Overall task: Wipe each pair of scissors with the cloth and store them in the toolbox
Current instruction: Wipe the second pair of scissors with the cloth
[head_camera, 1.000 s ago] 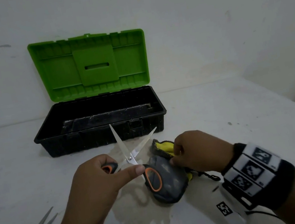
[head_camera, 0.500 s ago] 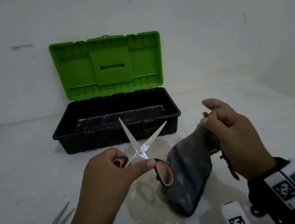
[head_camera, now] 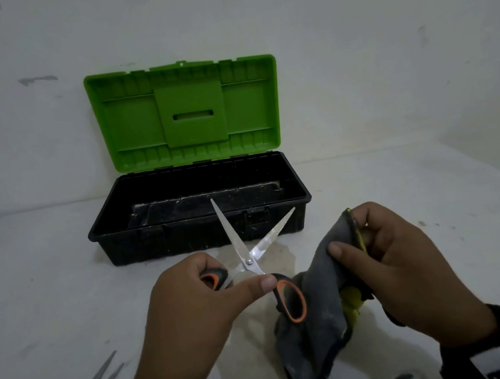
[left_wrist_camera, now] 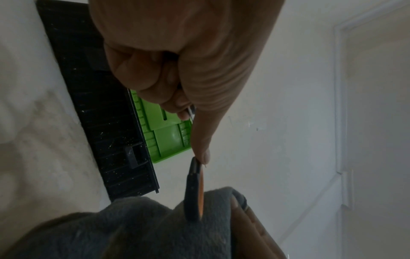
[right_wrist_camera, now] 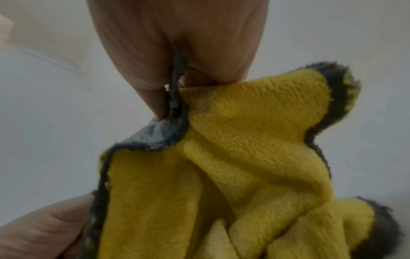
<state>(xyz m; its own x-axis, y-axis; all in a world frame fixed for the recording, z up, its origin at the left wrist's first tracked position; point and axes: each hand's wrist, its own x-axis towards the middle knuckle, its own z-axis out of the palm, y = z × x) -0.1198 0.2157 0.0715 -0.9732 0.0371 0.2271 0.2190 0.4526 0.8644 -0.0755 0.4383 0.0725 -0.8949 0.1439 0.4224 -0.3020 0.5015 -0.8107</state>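
The right hand pinches the cloth by its edge, so it hangs free for wiping. The left hand grips the scissors, blades spread to expose them. Behind, the toolbox stands open and waits for them.

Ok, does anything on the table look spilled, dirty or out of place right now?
Yes. A yellowish stain spreads over the white table beneath the left hand holding the orange-handled scissors, blades open. The grey cloth in the right hand looks grubby. The toolbox holds no scissors yet.
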